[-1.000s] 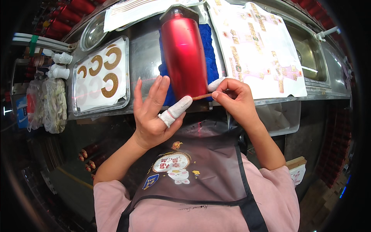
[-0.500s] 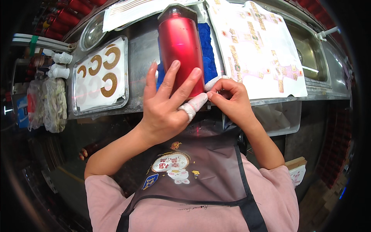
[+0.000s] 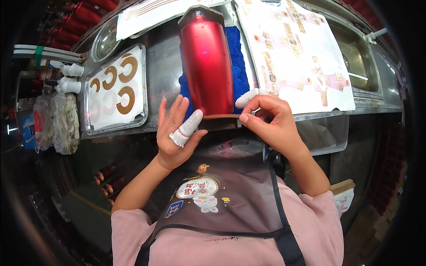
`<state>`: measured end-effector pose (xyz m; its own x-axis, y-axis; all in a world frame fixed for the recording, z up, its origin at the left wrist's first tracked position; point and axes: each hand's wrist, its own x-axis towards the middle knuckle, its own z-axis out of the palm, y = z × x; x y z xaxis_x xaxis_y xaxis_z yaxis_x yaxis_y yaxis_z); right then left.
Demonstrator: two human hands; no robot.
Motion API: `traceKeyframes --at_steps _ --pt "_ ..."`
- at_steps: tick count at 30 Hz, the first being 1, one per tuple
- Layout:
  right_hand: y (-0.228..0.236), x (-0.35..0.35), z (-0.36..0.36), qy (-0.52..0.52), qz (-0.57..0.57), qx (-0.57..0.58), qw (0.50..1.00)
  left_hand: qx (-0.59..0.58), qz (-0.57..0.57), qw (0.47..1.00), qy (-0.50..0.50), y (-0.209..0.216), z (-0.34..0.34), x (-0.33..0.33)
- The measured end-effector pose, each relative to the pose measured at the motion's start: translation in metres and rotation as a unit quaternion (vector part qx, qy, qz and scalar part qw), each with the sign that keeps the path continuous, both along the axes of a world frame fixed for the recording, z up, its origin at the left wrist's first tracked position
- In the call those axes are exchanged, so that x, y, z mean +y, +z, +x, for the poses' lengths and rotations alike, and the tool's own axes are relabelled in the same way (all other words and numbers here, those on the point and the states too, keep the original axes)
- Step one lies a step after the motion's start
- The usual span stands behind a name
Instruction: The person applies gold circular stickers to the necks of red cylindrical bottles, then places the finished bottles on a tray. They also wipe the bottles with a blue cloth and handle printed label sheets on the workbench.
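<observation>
A glossy red bottle lies on a blue cloth, its near end toward me. A thin brown-gold strip runs across that near end. My left hand is open, fingers apart, with a white finger cot on the index finger, its tip at the bottle's near left edge. At the near right corner, my right hand has thumb and index finger curled together by the strip's end. Whether they grip it is hidden. Its index finger also wears a white finger cot.
To the left, a clear tray holds a sheet with gold C-shaped decals. A large decal sheet lies right of the bottle, beside a metal sink. A glass bowl, white plastic bottles and plastic bags stand at far left.
My left hand has come off the top of the bottle and drawn back toward me, uncovering its near end and the strip. My right hand has shifted slightly and stays curled.
</observation>
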<state>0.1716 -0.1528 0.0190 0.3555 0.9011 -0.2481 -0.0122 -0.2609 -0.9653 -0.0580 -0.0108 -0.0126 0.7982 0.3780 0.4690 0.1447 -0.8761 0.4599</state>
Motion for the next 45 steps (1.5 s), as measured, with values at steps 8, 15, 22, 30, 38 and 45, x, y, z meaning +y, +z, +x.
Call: traceKeyframes --at_steps 8,15,22,30,38,45 --pt "-0.011 0.002 0.003 -0.02 0.019 0.014 1.0 0.032 0.033 0.999 -0.006 0.005 0.003 0.001" --pt "-0.022 0.004 0.004 -0.02 0.018 0.034 0.999 0.039 0.114 0.993 0.0 0.025 0.024 -0.003" --pt "-0.027 0.009 0.0 -0.015 0.007 0.007 1.0 0.034 0.174 0.984 0.005 0.028 0.052 -0.006" --pt "-0.016 0.007 0.0 0.005 -0.003 -0.009 1.0 -0.041 -0.002 0.999 0.029 0.006 0.032 -0.002" --pt "0.007 -0.003 0.005 0.011 0.021 -0.062 0.998 0.018 0.001 1.0 0.006 -0.006 -0.007 0.0" --pt "-0.004 0.001 0.009 -0.015 -0.001 -0.012 1.0 0.032 0.037 0.999 -0.007 0.001 0.002 0.001"
